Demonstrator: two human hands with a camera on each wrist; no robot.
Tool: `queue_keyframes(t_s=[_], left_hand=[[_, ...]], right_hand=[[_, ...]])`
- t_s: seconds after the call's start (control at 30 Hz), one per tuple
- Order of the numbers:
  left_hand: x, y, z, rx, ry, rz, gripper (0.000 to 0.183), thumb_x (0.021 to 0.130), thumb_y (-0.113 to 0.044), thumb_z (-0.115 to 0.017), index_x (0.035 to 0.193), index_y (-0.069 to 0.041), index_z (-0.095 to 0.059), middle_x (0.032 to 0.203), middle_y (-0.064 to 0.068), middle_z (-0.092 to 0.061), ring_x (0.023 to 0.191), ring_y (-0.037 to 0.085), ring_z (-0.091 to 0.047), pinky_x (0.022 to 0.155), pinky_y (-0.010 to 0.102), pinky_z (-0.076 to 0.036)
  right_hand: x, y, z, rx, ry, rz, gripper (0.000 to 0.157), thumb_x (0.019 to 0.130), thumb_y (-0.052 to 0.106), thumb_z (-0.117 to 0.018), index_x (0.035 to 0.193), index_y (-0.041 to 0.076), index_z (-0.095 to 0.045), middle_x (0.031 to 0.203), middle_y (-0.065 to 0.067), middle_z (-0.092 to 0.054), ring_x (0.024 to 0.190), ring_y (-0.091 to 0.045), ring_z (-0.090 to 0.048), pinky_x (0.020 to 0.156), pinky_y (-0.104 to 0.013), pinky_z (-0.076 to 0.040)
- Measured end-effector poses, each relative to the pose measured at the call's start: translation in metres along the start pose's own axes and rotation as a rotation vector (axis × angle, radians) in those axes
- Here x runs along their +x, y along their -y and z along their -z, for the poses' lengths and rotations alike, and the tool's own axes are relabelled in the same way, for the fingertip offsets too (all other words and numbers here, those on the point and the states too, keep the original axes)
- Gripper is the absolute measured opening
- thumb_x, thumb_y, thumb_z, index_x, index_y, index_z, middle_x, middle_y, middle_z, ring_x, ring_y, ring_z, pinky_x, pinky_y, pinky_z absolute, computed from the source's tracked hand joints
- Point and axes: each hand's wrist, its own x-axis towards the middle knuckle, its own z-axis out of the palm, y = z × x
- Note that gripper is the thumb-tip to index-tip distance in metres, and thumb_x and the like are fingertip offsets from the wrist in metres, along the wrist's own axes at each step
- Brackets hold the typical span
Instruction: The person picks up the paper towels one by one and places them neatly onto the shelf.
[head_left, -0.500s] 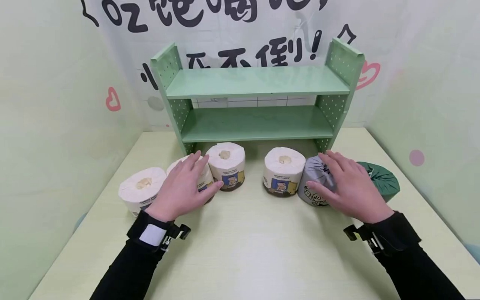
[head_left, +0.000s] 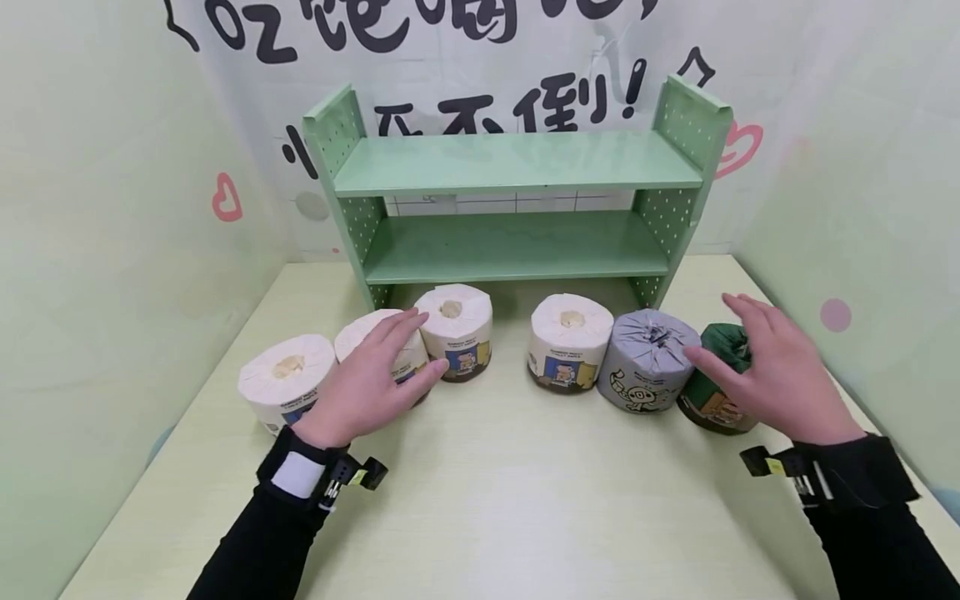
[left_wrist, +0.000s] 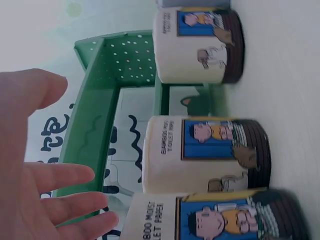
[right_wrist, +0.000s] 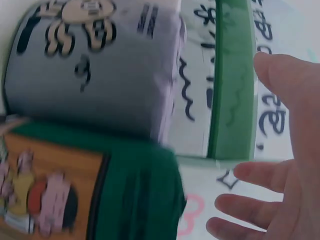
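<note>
So the person has both hands out over a pale tabletop (head_left: 487, 508), fingers loosely spread, neither one gripping anything. The left hand (head_left: 363, 387), left of centre in the frame, hovers by the second white roll (head_left: 360, 327) and covers part of it. In the left wrist view the thumb's well away from the fingers and there's just air between them. The right hand (head_left: 787, 379) is over at the right side, in front of the green-wrapped roll (head_left: 703, 393), same deal: thumb and fingers wide apart. Its own wrist view shows the fingertips off the wrappers.

The toilet rolls all stand upright across the middle of the frame. Far left there's the first white roll (head_left: 277, 383), then that half-hidden one, then the third white roll (head_left: 453, 329) just left of centre. After a gap comes the fourth white roll (head_left: 572, 337), with the lilac-wrapped roll (head_left: 648, 358) right up beside it and the green one next along.

Behind them, upper middle, is a green two-tier shelf (head_left: 517, 162) in front of a white backdrop (head_left: 450, 79) with big black lettering.
</note>
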Motion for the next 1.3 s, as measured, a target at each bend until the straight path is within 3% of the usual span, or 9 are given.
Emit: queue_keyframes(t_s=[0.17, 0.4, 0.6, 0.8, 0.9, 1.07, 1.17, 1.23, 1.3], left_hand=[[0.002, 0.003, 0.004, -0.151, -0.002, 0.036, 0.067, 0.098, -0.053, -0.056, 0.148, -0.010, -0.042, 0.148, 0.005, -0.039, 0.135, 0.019, -0.031, 0.108, 0.052, -0.036], [0.001, 0.009, 0.007, -0.377, -0.066, 0.075, 0.052, 0.103, -0.036, -0.057, 0.145, -0.008, -0.047, 0.144, 0.005, -0.045, 0.126, 0.022, -0.044, 0.103, 0.051, -0.042], [0.001, 0.012, 0.010, -0.620, -0.107, 0.169, 0.040, 0.105, -0.033, -0.055, 0.138, -0.012, -0.053, 0.136, 0.006, -0.054, 0.120, 0.015, -0.050, 0.104, 0.048, -0.042], [0.002, 0.014, 0.010, -0.901, -0.131, 0.162, 0.038, 0.107, -0.025, -0.050, 0.135, 0.001, -0.053, 0.133, 0.016, -0.054, 0.116, 0.029, -0.054, 0.100, 0.049, -0.046], [0.004, 0.014, 0.009, -0.965, -0.128, 0.138, 0.041, 0.107, -0.025, -0.049, 0.135, 0.006, -0.051, 0.134, 0.018, -0.052, 0.118, 0.033, -0.052, 0.098, 0.051, -0.047], [0.003, 0.012, 0.008, -0.958, -0.122, 0.142, 0.040, 0.107, -0.026, -0.049, 0.135, 0.003, -0.051, 0.134, 0.019, -0.052, 0.117, 0.036, -0.052, 0.097, 0.051, -0.048], [0.002, 0.011, 0.010, -0.960, -0.117, 0.137, 0.039, 0.107, -0.026, -0.049, 0.134, 0.003, -0.052, 0.134, 0.021, -0.051, 0.117, 0.035, -0.052, 0.097, 0.052, -0.047], [0.001, 0.010, 0.011, -0.963, -0.113, 0.136, 0.039, 0.107, -0.025, -0.049, 0.134, 0.002, -0.052, 0.134, 0.020, -0.051, 0.118, 0.034, -0.052, 0.097, 0.052, -0.047], [0.001, 0.008, 0.012, -0.962, -0.115, 0.134, 0.039, 0.107, -0.025, -0.049, 0.134, 0.003, -0.052, 0.134, 0.020, -0.052, 0.118, 0.033, -0.052, 0.097, 0.052, -0.048]], right_hand=[[-0.006, -0.019, 0.008, 0.072, 0.018, -0.085, 0.092, 0.093, 0.044, -0.068, 0.156, 0.003, -0.016, 0.153, -0.029, -0.019, 0.137, -0.045, -0.016, 0.102, -0.072, -0.021], [-0.018, -0.040, 0.009, 0.112, 0.023, -0.180, 0.096, 0.093, 0.043, -0.069, 0.157, 0.003, -0.010, 0.154, -0.030, -0.014, 0.138, -0.045, -0.011, 0.102, -0.074, -0.019], [-0.028, -0.051, 0.005, 0.166, 0.025, -0.264, 0.104, 0.092, 0.044, -0.070, 0.155, -0.002, -0.003, 0.153, -0.034, -0.007, 0.137, -0.048, -0.006, 0.101, -0.077, -0.016], [-0.039, -0.060, -0.004, 0.299, 0.098, -0.332, 0.112, 0.092, 0.042, -0.072, 0.155, 0.004, 0.013, 0.154, -0.033, 0.002, 0.134, -0.054, -0.008, 0.096, -0.078, -0.020], [-0.044, -0.062, -0.009, 0.350, 0.115, -0.358, 0.116, 0.090, 0.039, -0.074, 0.154, 0.008, 0.018, 0.154, -0.031, 0.006, 0.133, -0.056, -0.006, 0.095, -0.080, -0.019], [-0.049, -0.062, -0.020, 0.459, 0.138, -0.409, 0.120, 0.090, 0.034, -0.075, 0.152, 0.020, 0.027, 0.152, -0.034, 0.011, 0.133, -0.054, -0.005, 0.099, -0.079, -0.015], [-0.053, -0.064, -0.025, 0.540, 0.138, -0.442, 0.119, 0.093, 0.028, -0.073, 0.147, 0.030, 0.033, 0.152, -0.035, 0.005, 0.133, -0.051, -0.012, 0.108, -0.068, -0.018], [-0.055, -0.066, -0.026, 0.574, 0.136, -0.455, 0.117, 0.095, 0.026, -0.071, 0.145, 0.034, 0.034, 0.152, -0.035, 0.003, 0.134, -0.048, -0.014, 0.114, -0.046, -0.025], [-0.056, -0.070, -0.028, 0.600, 0.139, -0.437, 0.112, 0.096, 0.022, -0.070, 0.147, 0.033, 0.030, 0.152, -0.033, -0.001, 0.135, -0.043, -0.018, 0.108, -0.022, -0.033]])
